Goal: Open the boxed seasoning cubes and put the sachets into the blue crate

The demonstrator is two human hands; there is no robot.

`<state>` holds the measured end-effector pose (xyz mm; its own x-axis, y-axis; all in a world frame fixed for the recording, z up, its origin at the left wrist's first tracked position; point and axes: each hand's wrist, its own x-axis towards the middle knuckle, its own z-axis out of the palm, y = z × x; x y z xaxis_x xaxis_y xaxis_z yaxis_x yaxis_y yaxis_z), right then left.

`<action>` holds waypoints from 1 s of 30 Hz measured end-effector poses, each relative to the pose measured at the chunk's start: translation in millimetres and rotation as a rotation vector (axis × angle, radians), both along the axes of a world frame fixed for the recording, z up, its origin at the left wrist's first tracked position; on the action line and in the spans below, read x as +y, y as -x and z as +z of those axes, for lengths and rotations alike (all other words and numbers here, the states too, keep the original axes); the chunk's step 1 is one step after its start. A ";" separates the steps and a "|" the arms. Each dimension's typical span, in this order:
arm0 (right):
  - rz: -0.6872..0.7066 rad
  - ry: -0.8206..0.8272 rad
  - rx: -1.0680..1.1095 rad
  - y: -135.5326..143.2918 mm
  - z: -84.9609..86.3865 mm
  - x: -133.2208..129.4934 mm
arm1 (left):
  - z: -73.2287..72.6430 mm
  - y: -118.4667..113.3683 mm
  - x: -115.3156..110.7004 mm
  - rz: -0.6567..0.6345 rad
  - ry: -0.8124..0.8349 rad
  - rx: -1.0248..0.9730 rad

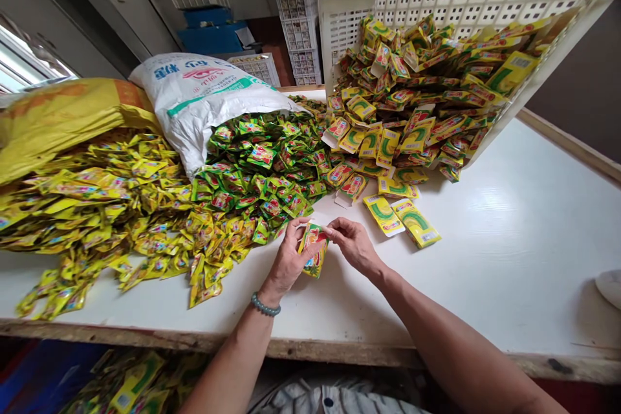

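My left hand (291, 253), with a beaded bracelet at the wrist, grips a small yellow and green candy box (314, 261) in front of me. The fingers of my right hand (353, 244) pinch at the box's top end, where a white flap partly shows. Whether anything else is between those fingers I cannot make out. Just beyond my hands lies a heap of green candy packets (272, 174). To the left spreads a heap of yellow packets (145, 207). Two flat yellow boxes (416, 222) rest on the table to the right of my right hand.
A white plastic crate (339, 26) lies tipped at the back right, with many boxes spilling out. A white sack (204, 94) and a yellow sack (77, 116) lie at the back left. The white table (490, 272) has a wooden front edge. More boxes (138, 381) sit below it.
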<state>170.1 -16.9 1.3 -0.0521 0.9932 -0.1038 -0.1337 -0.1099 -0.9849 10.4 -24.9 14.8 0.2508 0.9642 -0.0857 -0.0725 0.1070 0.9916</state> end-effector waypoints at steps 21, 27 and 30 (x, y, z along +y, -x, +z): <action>0.159 -0.110 -0.013 -2.2 7.6 -5.2 | 0.8 5.1 0.0 0.000 0.013 0.045; 0.088 -0.229 -0.208 -3.3 8.4 -6.6 | 8.5 2.4 -0.6 0.044 0.104 -0.085; 0.054 -0.176 -0.178 -4.9 6.2 -4.6 | 12.6 1.9 0.3 0.107 0.160 -0.147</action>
<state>175.0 -21.5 7.5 -0.1017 0.9931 0.0586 0.0447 0.0634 -0.9970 8.5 -24.6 27.4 0.1686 0.9631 -0.2099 -0.2346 0.2460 0.9405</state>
